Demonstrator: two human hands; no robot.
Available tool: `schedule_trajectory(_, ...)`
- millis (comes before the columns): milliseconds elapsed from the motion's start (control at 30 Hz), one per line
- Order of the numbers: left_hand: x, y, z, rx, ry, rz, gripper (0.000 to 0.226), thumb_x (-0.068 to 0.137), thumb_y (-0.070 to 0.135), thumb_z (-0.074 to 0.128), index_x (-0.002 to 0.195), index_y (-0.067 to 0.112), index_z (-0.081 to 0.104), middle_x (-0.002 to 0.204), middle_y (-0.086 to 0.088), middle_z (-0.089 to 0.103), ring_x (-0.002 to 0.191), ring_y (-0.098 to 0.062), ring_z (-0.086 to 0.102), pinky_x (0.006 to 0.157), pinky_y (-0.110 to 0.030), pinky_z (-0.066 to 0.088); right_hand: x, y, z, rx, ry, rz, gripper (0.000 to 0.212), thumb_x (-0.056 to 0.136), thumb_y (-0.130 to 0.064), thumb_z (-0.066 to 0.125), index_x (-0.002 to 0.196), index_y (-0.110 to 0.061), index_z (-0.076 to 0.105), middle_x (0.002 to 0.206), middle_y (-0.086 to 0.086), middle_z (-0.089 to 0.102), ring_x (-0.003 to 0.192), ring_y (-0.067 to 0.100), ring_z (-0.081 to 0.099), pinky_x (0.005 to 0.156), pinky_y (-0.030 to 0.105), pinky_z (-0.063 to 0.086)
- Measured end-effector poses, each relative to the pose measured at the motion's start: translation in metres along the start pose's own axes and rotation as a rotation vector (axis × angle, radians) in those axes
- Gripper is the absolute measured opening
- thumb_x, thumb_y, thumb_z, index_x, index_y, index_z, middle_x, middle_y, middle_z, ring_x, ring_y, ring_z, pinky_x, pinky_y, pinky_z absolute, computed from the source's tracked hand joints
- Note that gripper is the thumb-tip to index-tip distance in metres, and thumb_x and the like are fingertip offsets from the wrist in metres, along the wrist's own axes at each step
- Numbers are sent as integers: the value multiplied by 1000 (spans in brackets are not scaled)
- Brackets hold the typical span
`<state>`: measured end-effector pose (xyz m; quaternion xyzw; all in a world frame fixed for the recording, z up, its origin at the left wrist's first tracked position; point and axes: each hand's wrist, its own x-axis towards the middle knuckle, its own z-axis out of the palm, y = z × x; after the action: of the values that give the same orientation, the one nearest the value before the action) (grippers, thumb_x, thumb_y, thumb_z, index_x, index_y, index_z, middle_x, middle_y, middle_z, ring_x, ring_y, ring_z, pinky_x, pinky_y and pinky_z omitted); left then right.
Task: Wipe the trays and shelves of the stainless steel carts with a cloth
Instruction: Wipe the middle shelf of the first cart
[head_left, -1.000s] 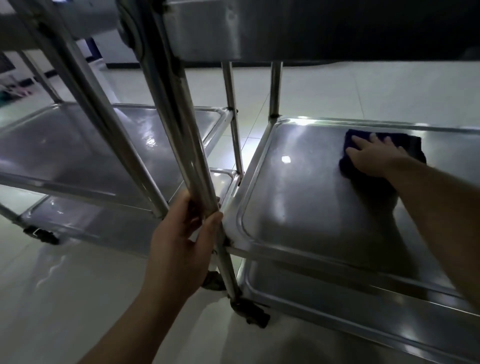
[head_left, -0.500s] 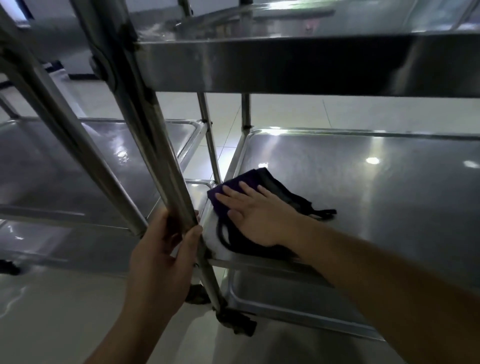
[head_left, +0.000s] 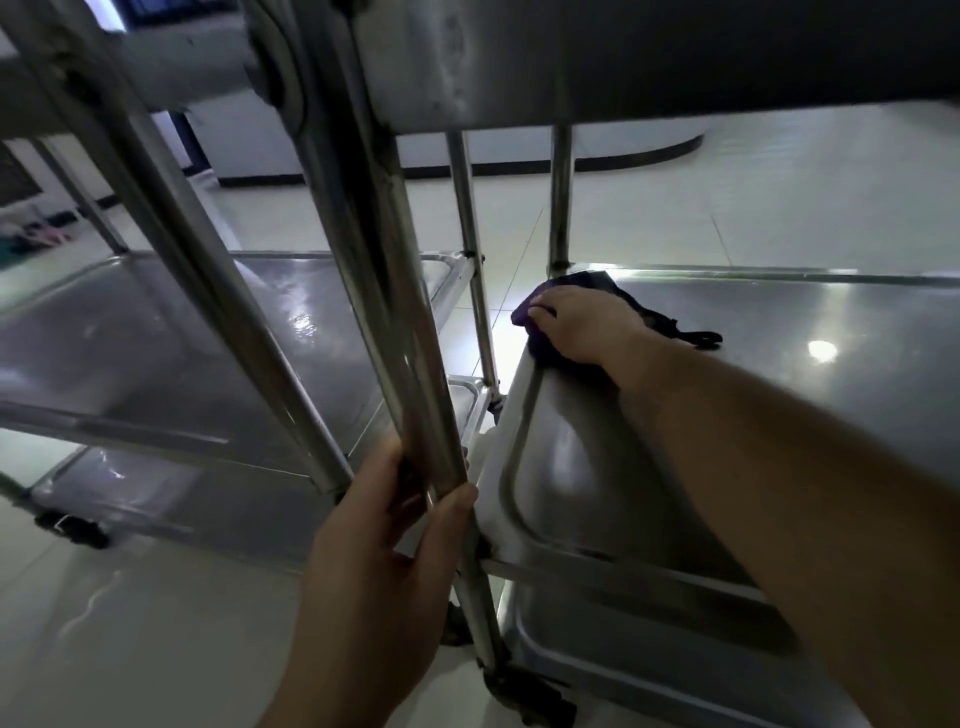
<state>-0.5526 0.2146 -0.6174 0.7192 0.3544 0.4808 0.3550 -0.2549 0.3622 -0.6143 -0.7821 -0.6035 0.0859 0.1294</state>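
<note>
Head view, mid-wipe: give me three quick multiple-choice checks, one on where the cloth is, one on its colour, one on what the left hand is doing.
1. Where on the middle shelf is the cloth?
A. far left corner
B. centre
C. near right edge

2. What colour is the cloth?
A. white
B. dark purple
C. yellow

3. What is the left hand doing?
A. hanging free
B. gripping the cart's upright post
C. holding a second cloth

Answers:
1 A, the right hand presses the cloth down by the far left rim, beside the rear post.
2 B, the fabric showing around the fingers is dark purple.
3 B, its fingers and thumb wrap around the post near the shelf corner.
</note>
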Motion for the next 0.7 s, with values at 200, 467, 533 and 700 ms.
schedule_trajectory(200, 1, 2, 1, 28, -4, 21, 25, 96, 27, 67, 113, 44, 61, 107, 11, 74, 105, -6, 72, 86, -15, 55, 13, 5, -12, -134, -162, 42, 51, 112, -31, 20, 163, -26, 23, 173, -3, 7, 159, 29, 6, 125, 56, 3)
schedule_trajectory(467, -1, 4, 2, 15, -5, 17, 28, 86, 35, 62, 114, 34, 62, 105, 15, 73, 104, -3, 72, 80, -12, 55, 56, 210, -18, -509, -151, 336, 71, 92, -49, 14, 139, -16, 54, 160, 9, 33, 151, 39, 25, 117, 71, 20)
schedule_trajectory(533, -1, 3, 3, 12, 2, 17, 28, 85, 37, 62, 113, 37, 62, 107, 15, 74, 105, -4, 72, 82, -14, 56, 56, 304, -22, -463, -80, 481, 78, 83, -59, 15, 141, -21, 51, 160, 10, 31, 148, 45, 27, 116, 72, 20)
schedule_trajectory(700, -2, -2, 2, -10, -12, 17, 25, 96, 32, 71, 116, 42, 61, 109, 11, 75, 107, -6, 72, 89, -22, 57, 26, 353, -39, -380, -109, 787, 95, 70, -71, 72, 145, -24, 40, 158, 11, 38, 147, 43, 31, 118, 67, 19)
